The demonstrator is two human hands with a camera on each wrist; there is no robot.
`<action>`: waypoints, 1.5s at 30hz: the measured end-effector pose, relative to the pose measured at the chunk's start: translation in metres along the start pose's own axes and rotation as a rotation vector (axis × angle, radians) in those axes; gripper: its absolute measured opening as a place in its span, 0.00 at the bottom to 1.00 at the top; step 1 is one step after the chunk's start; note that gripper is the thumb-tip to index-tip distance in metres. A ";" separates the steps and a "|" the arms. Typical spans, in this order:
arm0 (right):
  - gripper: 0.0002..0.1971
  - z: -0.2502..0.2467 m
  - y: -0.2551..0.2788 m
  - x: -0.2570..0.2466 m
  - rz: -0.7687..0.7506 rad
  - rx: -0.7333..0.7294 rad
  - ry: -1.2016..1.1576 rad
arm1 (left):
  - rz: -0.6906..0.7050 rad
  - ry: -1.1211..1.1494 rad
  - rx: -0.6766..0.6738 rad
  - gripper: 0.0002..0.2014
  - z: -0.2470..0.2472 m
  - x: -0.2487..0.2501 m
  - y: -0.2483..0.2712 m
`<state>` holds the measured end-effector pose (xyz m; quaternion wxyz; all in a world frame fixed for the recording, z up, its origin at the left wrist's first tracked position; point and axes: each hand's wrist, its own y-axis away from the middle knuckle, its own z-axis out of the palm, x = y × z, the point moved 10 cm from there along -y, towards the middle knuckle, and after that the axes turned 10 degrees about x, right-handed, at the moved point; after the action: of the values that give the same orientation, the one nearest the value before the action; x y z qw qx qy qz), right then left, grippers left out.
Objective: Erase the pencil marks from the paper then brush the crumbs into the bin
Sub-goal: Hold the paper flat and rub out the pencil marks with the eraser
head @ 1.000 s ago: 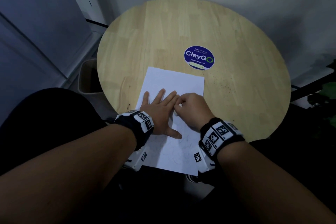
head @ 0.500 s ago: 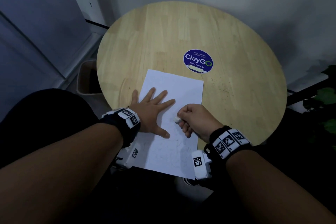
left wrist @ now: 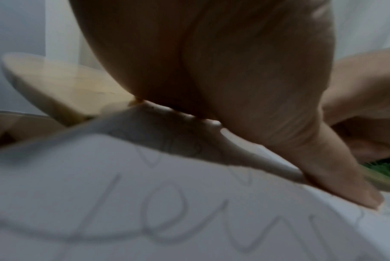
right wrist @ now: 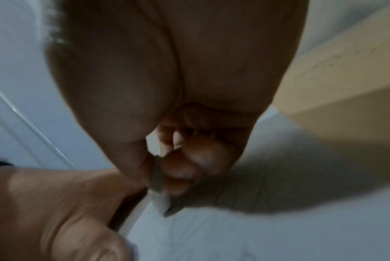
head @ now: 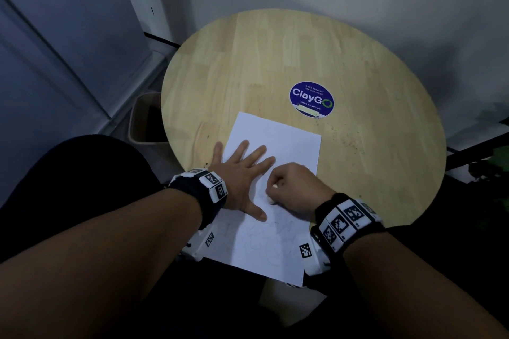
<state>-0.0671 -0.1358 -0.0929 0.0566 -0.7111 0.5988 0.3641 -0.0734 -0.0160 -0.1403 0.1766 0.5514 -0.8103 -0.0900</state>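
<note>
A white sheet of paper (head: 281,140) lies on the round wooden table (head: 275,63), its near end hanging over the table's front edge. Faint pencil loops (left wrist: 162,217) cover its near half. My left hand (head: 242,173) presses flat on the paper's left side with fingers spread. My right hand (head: 292,187) pinches a small white eraser (head: 271,199), whose tip touches the paper just right of the left thumb. In the right wrist view the eraser (right wrist: 160,199) sticks out below the curled fingers.
A beige bin (head: 146,121) stands on the floor beyond the table's left edge. A round blue ClayGo sticker (head: 311,99) sits behind the paper. Dark specks (head: 349,140) dot the wood to the right of the sheet. A green plant (head: 495,157) is at far right.
The right hand with the eraser slid away from the left fingers toward me, then back up against them. The left hand stayed flat on the paper.
</note>
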 end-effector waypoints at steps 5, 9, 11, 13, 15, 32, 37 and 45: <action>0.09 -0.030 -0.016 0.009 0.034 0.264 -0.019 | -0.007 -0.009 -0.004 0.69 0.000 0.000 0.000; 0.10 -0.002 -0.004 0.000 0.019 0.020 -0.047 | -0.003 -0.009 -0.005 0.69 0.002 -0.001 0.000; 0.10 -0.019 -0.012 0.004 0.027 0.199 -0.044 | -0.006 -0.014 -0.015 0.69 0.000 0.000 -0.001; 0.09 -0.032 -0.014 0.004 0.022 0.325 -0.029 | -0.010 -0.016 -0.014 0.69 -0.001 0.001 -0.002; 0.10 -0.019 -0.014 -0.002 -0.007 0.198 -0.021 | -0.014 -0.018 -0.015 0.69 -0.001 0.000 0.001; 0.09 -0.029 -0.018 0.003 0.029 0.276 -0.045 | -0.015 -0.010 -0.026 0.70 0.000 0.000 0.000; 0.10 -0.004 -0.014 -0.005 -0.009 0.087 -0.062 | -0.004 0.010 -0.019 0.69 0.001 0.001 -0.001; 0.12 0.000 -0.013 -0.013 -0.042 0.072 -0.050 | -0.005 0.026 -0.022 0.69 0.001 0.001 -0.001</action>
<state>-0.0558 -0.1212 -0.0900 0.1050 -0.7116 0.5949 0.3587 -0.0731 -0.0174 -0.1413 0.1930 0.5525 -0.8056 -0.0921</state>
